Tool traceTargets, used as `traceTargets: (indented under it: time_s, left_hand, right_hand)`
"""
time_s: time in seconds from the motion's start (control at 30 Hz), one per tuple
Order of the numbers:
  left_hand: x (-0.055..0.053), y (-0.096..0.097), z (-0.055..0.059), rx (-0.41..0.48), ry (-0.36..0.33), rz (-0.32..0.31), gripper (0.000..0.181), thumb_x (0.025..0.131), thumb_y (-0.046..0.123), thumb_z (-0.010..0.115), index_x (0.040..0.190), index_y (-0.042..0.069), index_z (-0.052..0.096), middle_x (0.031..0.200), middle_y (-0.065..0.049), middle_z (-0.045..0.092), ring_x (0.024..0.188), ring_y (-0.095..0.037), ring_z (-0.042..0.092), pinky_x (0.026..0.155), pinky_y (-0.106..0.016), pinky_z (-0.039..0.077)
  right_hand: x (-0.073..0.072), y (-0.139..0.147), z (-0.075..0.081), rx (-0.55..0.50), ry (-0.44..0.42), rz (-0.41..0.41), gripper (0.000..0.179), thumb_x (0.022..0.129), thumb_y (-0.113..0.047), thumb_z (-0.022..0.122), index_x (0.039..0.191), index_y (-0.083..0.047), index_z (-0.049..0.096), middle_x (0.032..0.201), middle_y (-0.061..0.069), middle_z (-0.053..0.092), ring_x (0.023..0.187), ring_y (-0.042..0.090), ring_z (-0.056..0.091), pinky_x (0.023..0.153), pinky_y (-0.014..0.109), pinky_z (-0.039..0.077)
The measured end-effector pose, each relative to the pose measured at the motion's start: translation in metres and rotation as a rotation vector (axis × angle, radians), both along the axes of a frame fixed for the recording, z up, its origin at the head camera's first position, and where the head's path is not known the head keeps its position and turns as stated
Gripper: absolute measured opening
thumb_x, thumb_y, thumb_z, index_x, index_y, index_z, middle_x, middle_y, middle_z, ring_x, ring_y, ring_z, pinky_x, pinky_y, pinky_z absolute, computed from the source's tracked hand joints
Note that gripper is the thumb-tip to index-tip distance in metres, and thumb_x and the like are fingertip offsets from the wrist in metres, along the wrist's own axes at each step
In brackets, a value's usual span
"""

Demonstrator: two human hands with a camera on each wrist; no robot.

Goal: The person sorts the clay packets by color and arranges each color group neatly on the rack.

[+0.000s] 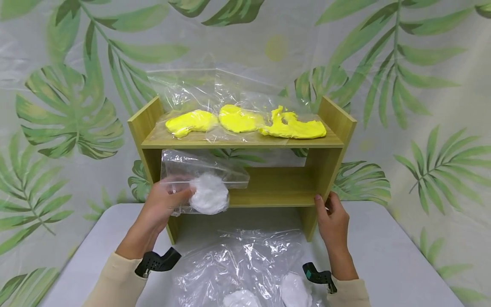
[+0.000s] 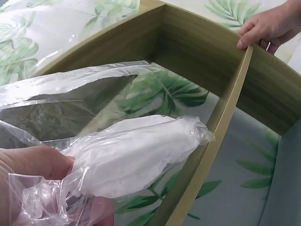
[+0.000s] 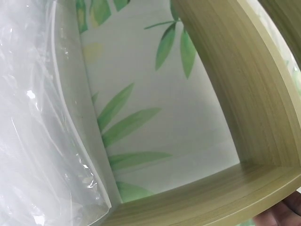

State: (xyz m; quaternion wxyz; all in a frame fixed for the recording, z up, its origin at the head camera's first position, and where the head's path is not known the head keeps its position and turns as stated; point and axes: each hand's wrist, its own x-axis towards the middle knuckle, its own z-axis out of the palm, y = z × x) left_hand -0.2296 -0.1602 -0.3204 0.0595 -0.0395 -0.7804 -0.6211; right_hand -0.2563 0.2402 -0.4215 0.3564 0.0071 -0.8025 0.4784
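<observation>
My left hand (image 1: 159, 207) pinches a clear zip bag (image 1: 203, 164) with a soft white lump (image 1: 209, 194) inside. Its thumb presses the lump's left side, and the bag is held up before the left part of the wooden shelf's middle board (image 1: 276, 187). In the left wrist view the white lump (image 2: 136, 153) shows through wrinkled plastic, close to the board's front edge. Over on the right, my right hand (image 1: 334, 219) grips the shelf's side panel, thumb at the front edge and fingers around the outside. Only its fingers (image 3: 282, 214) show in the right wrist view.
Clear bags with yellow lumps (image 1: 241, 119) lie side by side on the top board. More clear bags (image 1: 245, 256) holding white lumps (image 1: 295, 290) lie on the white table (image 1: 383, 247) in front of the shelf. A leaf-printed cloth (image 1: 433, 106) hangs behind.
</observation>
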Motion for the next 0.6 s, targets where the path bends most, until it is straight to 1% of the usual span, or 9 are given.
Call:
traceTargets:
  time_s: [0.07, 0.13, 0.27, 0.33, 0.43, 0.5, 0.6]
  left_hand:
    - [-0.005, 0.0, 0.002, -0.027, -0.008, 0.011, 0.047, 0.088, 0.016, 0.069, 0.128, -0.005, 0.053, 0.122, -0.02, 0.055, 0.1, -0.024, 0.056, 0.076, -0.026, 0.05]
    - [-0.01, 0.0, 0.004, -0.046, -0.01, 0.027, 0.046, 0.088, 0.014, 0.069, 0.127, -0.006, 0.054, 0.124, -0.02, 0.055, 0.102, -0.025, 0.055, 0.077, -0.026, 0.05]
    - [-0.018, 0.003, 0.007, -0.07, -0.017, 0.059, 0.044, 0.084, 0.012, 0.072, 0.12, -0.007, 0.057, 0.113, -0.017, 0.061, 0.093, -0.02, 0.057, 0.073, -0.026, 0.05]
    - [-0.022, 0.004, 0.008, -0.091, -0.023, 0.068, 0.044, 0.083, 0.014, 0.072, 0.119, -0.006, 0.058, 0.11, -0.015, 0.062, 0.089, -0.018, 0.056, 0.071, -0.026, 0.049]
    - [-0.027, 0.006, 0.009, -0.129, -0.044, 0.051, 0.047, 0.085, 0.016, 0.07, 0.125, -0.004, 0.055, 0.116, -0.016, 0.061, 0.094, -0.021, 0.056, 0.071, -0.027, 0.048]
    - [-0.031, 0.007, 0.009, -0.153, -0.052, 0.039, 0.048, 0.087, 0.015, 0.068, 0.128, -0.003, 0.053, 0.122, -0.017, 0.058, 0.099, -0.023, 0.054, 0.073, -0.027, 0.047]
    - [-0.035, 0.007, 0.009, -0.175, -0.07, 0.008, 0.044, 0.089, 0.015, 0.065, 0.128, -0.004, 0.052, 0.122, -0.018, 0.056, 0.1, -0.025, 0.053, 0.075, -0.028, 0.046]
  right_hand:
    - [0.0, 0.0, 0.0, -0.001, -0.004, -0.001, 0.036, 0.098, -0.031, 0.056, 0.125, -0.007, 0.058, 0.115, 0.014, 0.067, 0.102, 0.031, 0.066, 0.072, 0.002, 0.042]
    - [0.0, 0.0, -0.001, -0.001, -0.003, 0.0, 0.036, 0.098, -0.031, 0.056, 0.125, -0.006, 0.058, 0.115, 0.015, 0.067, 0.102, 0.031, 0.066, 0.072, 0.002, 0.042]
    - [0.0, 0.0, -0.001, -0.003, -0.002, 0.004, 0.036, 0.098, -0.03, 0.056, 0.125, -0.006, 0.058, 0.115, 0.016, 0.067, 0.102, 0.032, 0.065, 0.072, 0.001, 0.041]
    - [0.0, 0.0, -0.001, -0.004, -0.003, 0.006, 0.036, 0.098, -0.03, 0.056, 0.125, -0.006, 0.058, 0.116, 0.016, 0.066, 0.103, 0.033, 0.065, 0.072, 0.001, 0.04]
    - [0.0, 0.0, -0.001, -0.007, -0.006, 0.005, 0.037, 0.098, -0.031, 0.056, 0.125, -0.006, 0.058, 0.116, 0.015, 0.066, 0.103, 0.032, 0.065, 0.072, 0.001, 0.04]
    - [0.0, 0.0, -0.001, -0.008, -0.007, 0.005, 0.037, 0.098, -0.031, 0.056, 0.125, -0.006, 0.058, 0.116, 0.015, 0.066, 0.103, 0.032, 0.065, 0.072, 0.001, 0.04]
    - [0.0, 0.0, -0.002, -0.011, -0.005, 0.008, 0.037, 0.098, -0.031, 0.056, 0.125, -0.006, 0.058, 0.116, 0.016, 0.066, 0.103, 0.032, 0.065, 0.072, 0.001, 0.041]
